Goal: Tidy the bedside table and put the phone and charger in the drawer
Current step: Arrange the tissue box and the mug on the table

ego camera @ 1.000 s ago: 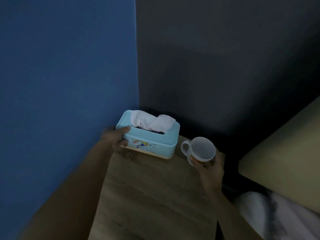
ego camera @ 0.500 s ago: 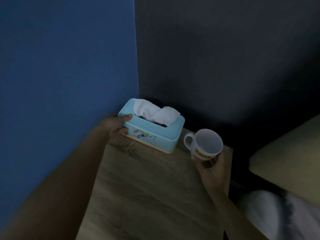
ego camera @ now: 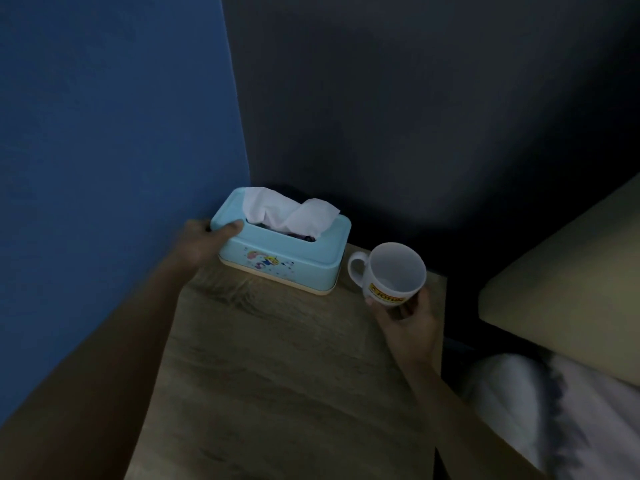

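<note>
A wooden bedside table (ego camera: 284,393) carries a blue tissue box (ego camera: 282,258).

The tissue box (ego camera: 282,256) is pale turquoise with a cream base and a small cartoon print, seemingly pink, yellow and blue in the dim light. Its tissue (ego camera: 287,211) is white. The mug (ego camera: 393,275) is white with a yellow label. The surface (ego camera: 277,375) shows light wood grain; one wall (ego camera: 104,133) is blue.

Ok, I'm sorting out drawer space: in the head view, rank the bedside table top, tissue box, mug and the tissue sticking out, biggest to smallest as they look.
1. Bedside table top
2. Tissue box
3. Mug and tissue: they look about alike, so unranked.
</note>
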